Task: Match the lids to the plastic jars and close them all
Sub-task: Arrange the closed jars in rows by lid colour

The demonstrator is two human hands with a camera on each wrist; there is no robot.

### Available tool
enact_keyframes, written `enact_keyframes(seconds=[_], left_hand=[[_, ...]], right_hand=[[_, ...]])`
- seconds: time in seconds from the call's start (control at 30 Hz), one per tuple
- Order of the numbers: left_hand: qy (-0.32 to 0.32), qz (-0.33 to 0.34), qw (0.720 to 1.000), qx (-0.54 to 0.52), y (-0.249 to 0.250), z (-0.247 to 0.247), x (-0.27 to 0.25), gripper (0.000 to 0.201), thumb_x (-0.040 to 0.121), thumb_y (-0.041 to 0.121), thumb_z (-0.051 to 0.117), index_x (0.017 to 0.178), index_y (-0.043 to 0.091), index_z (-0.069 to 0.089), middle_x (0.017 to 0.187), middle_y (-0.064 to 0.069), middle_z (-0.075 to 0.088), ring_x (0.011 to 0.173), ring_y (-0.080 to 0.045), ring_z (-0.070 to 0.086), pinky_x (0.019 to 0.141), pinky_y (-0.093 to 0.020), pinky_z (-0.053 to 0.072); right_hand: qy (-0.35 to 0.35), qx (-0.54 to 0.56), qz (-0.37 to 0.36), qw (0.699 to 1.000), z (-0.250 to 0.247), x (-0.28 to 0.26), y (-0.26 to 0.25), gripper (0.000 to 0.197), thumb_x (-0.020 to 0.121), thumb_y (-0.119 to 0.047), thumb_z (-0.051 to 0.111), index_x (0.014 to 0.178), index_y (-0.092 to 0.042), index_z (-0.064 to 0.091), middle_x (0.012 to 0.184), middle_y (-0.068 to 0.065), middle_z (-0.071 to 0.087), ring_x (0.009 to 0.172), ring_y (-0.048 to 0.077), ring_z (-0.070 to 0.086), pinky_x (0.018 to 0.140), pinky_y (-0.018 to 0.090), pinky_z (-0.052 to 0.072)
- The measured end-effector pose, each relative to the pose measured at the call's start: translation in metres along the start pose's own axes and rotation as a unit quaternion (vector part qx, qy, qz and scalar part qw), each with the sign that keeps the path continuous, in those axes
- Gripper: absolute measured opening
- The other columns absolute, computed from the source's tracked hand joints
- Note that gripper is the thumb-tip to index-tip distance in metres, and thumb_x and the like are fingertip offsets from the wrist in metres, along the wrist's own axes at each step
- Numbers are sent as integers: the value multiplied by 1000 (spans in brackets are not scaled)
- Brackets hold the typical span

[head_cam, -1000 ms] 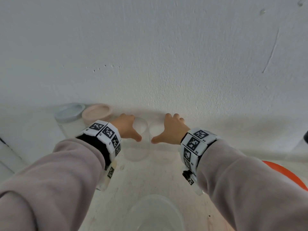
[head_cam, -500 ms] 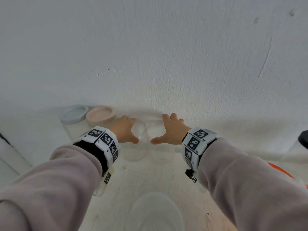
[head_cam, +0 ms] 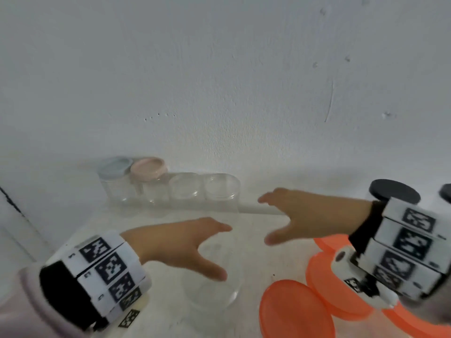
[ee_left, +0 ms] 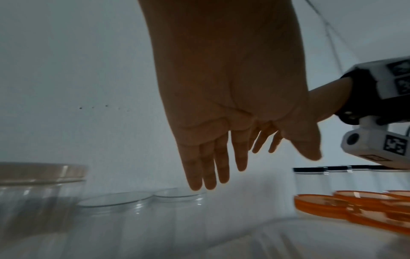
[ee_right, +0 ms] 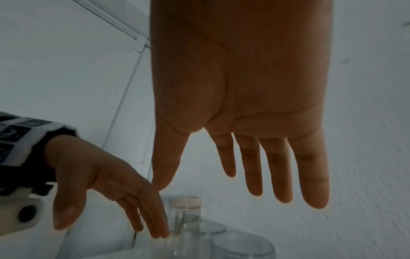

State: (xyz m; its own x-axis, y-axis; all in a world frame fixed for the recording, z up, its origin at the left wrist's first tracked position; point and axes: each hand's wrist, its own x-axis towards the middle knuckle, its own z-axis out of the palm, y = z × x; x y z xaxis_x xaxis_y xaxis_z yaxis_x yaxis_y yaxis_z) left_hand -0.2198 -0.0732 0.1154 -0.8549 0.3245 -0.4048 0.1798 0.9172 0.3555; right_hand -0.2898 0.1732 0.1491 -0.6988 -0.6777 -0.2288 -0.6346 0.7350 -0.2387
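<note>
Jars (head_cam: 168,190) stand lidded in a row, nothing visible inside.

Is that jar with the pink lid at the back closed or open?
Closed. The pink lid sits flat on top of its clear jar in the row by the wall; whether it is screwed tight cannot be told.

A white wall (head_cam: 219,81) fills the background — roughly textured, with a thin curved scratch (head_cam: 329,101) to the right and a short row of small dark specks (head_cam: 158,115) left of centre. Below it lies a pale, mottled tabletop (head_cam: 263,262). At the far left a white frame edge (head_cam: 14,215) runs diagonally — blurred.
</note>
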Motion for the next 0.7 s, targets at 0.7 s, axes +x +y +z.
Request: enact_keyframes(seconds=[0.7], left_hand=[[306, -10, 951, -45, 4, -14, -10, 84, 65, 50, 81, 134, 41, 34, 133, 9, 38, 128, -14, 37, 98, -27, 33]], right_hand=[[20, 33, 49, 998, 144, -69, -11, 120, 69, -80, 57, 154, -22, -4, 156, -6, 2, 146, 15, 1, 118, 45, -11]])
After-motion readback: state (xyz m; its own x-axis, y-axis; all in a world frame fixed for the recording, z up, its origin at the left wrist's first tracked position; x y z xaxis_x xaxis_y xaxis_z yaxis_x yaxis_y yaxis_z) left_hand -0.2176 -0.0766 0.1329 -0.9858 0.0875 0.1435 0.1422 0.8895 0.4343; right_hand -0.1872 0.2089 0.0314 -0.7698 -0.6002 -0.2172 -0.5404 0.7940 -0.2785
